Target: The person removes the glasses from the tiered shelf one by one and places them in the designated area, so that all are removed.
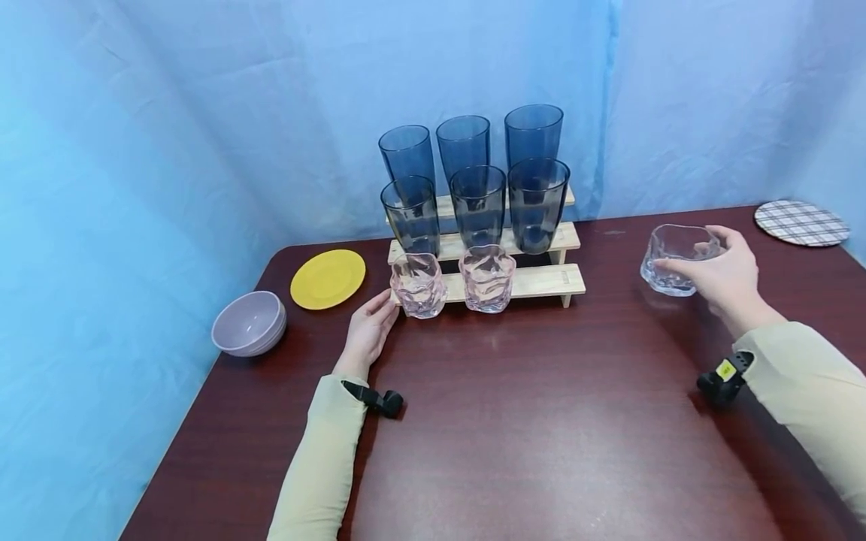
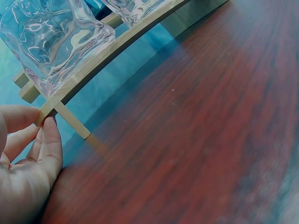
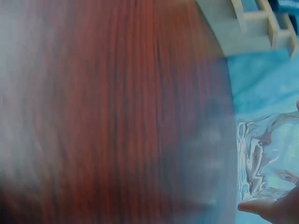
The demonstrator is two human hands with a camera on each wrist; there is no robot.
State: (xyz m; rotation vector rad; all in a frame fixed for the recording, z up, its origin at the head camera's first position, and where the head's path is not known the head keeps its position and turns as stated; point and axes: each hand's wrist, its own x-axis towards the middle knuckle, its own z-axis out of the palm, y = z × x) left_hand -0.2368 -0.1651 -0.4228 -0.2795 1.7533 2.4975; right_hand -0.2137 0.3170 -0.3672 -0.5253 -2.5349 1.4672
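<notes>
Right hand [image 1: 729, 279], curled round clear glass [image 1: 670, 246], sits frame right; left hand [image 1: 368, 332] pinches left end of mid-frame wooden rack [image 1: 551, 281]. Rack (long axis left-right) lies left of glass, well apart.

Near tumblers [image 1: 477, 214] partly hide the far tumblers [image 1: 463, 150], and the right wrist view crops the clear glass [image 3: 266, 156] and right hand [image 3: 280, 208].
</notes>
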